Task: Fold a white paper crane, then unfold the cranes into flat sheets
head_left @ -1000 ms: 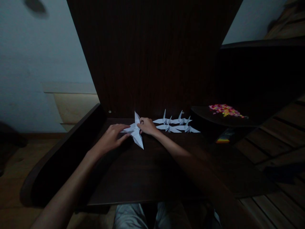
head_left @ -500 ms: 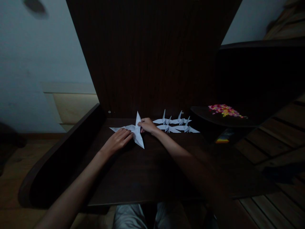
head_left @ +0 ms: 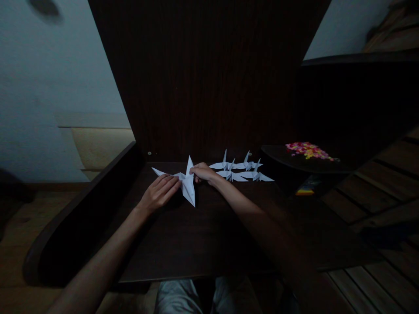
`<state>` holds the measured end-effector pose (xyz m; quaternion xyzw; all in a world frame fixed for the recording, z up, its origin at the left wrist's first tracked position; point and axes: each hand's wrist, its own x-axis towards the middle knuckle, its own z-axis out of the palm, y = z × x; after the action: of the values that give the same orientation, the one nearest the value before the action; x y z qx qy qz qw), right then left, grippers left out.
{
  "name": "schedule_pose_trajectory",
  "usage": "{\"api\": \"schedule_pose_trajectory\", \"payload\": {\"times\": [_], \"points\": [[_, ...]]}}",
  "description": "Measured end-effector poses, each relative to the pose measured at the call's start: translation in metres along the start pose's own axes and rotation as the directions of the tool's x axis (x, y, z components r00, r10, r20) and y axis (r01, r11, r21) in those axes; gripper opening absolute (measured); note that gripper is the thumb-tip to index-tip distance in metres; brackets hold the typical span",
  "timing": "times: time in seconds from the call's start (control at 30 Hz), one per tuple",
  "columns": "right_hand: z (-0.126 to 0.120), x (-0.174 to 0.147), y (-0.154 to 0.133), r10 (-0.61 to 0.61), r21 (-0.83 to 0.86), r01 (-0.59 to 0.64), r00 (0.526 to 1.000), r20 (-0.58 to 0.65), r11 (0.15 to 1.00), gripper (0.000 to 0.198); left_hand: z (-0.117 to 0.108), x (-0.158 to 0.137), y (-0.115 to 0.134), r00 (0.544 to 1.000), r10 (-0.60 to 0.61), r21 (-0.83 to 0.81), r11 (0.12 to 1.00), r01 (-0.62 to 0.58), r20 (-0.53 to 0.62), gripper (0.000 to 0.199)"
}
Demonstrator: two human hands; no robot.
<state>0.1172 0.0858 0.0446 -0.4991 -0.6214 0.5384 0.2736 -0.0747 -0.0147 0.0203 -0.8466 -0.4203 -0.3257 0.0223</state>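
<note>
Near the back of the dark desk [head_left: 196, 248], close to twelve o'clock from the person's legs [head_left: 178, 296], is a white origami crane [head_left: 189, 192], pointing out at twelve, six and ten. The right hand [head_left: 203, 172] is pinched on it from three; the left hand [head_left: 160, 192] lies over it from eight, fingers together, though whether it grips I can't tell. It looks feather-light, crisp-folded, easily creased: best held by its thicker middle, sparing the thin tips.

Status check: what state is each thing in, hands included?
White origami crane, wings spread, held
Left hand, laid over the crane's left side
Right hand, pinching its right side
Four other origami cranes, folded, in two rows
Small multicoloured pieces, loosely heaped
</note>
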Motion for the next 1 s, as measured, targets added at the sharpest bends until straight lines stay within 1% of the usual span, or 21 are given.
{"api": "schedule_pose_trajectory", "payload": {"times": [0.07, 0.1, 0.17, 0.2, 0.27, 0.3, 0.37, 0.47, 0.53, 0.6, 0.67, 0.8, 1.0], "points": [[0.0, -0.001, 0.0, 0.002, 0.033, -0.002, 1.0, -0.002, 0.999, 0.022, 0.004, -0.001, 0.001, 0.993, -0.036, 0.068, 0.997, 0.044, -0.114, 0.022], [0.0, -0.002, 0.0, 0.002, 0.053, -0.002, 1.0, -0.005, 0.999, 0.022, 0.006, -0.001, 0.003, 0.982, -0.065, 0.095, 0.992, 0.083, -0.177, 0.019], [0.001, -0.003, 0.0, -0.001, 0.094, 0.002, 1.0, -0.012, 0.996, 0.02, 0.011, 0.001, 0.007, 0.945, -0.136, 0.111, 0.978, 0.175, -0.298, 0.016], [0.002, -0.003, 0.0, -0.002, 0.114, 0.003, 1.0, -0.015, 0.993, 0.019, 0.012, 0.003, 0.011, 0.92, -0.173, 0.093, 0.971, 0.218, -0.352, 0.016], [0.003, -0.004, 0.0, -0.005, 0.152, 0.007, 1.0, -0.017, 0.988, 0.016, 0.013, 0.007, 0.018, 0.873, -0.257, 0.014, 0.957, 0.288, -0.414, 0.017], [0.005, -0.004, 0.001, -0.006, 0.178, 0.01, 1.0, -0.02, 0.984, 0.015, 0.013, 0.009, 0.021, 0.857, -0.302, -0.036, 0.948, 0.317, -0.418, 0.018], [0.007, -0.005, 0.002, -0.007, 0.235, 0.017, 0.999, -0.043, 0.972, 0.014, 0.013, 0.014, 0.028, 0.835, -0.391, -0.129, 0.92, 0.371, -0.386, 0.022], [0.009, -0.006, 0.002, -0.016, 0.305, 0.043, 0.996, -0.089, 0.951, 0.014, 0.012, 0.019, 0.035, 0.792, -0.498, -0.254, 0.865, 0.432, -0.352, 0.032], [0.011, -0.006, 0.003, -0.03, 0.313, 0.061, 0.994, -0.102, 0.948, 0.013, 0.013, 0.022, 0.037, 0.747, -0.579, -0.369, 0.806, 0.463, -0.327, 0.038], [0.012, -0.007, 0.003, -0.045, 0.311, 0.075, 0.994, -0.104, 0.947, 0.012, 0.014, 0.025, 0.037, 0.694, -0.659, -0.483, 0.727, 0.488, -0.289, 0.04], [0.013, -0.007, 0.004, -0.065, 0.308, 0.094, 0.992, -0.105, 0.947, 0.011, 0.015, 0.027, 0.034, 0.665, -0.706, -0.553, 0.664, 0.503, -0.242, 0.041], [0.012, -0.008, 0.005, -0.109, 0.3, 0.136, 0.989, -0.105, 0.944, 0.011, 0.016, 0.027, 0.025, 0.668, -0.724, -0.609, 0.611, 0.505, -0.172, 0.045], [0.01, -0.01, 0.007, -0.18, 0.269, 0.205, 0.977, -0.114, 0.941, 0.01, 0.019, 0.023, 0.016, 0.662, -0.736, -0.627, 0.584, 0.515, -0.143, 0.04]]}}
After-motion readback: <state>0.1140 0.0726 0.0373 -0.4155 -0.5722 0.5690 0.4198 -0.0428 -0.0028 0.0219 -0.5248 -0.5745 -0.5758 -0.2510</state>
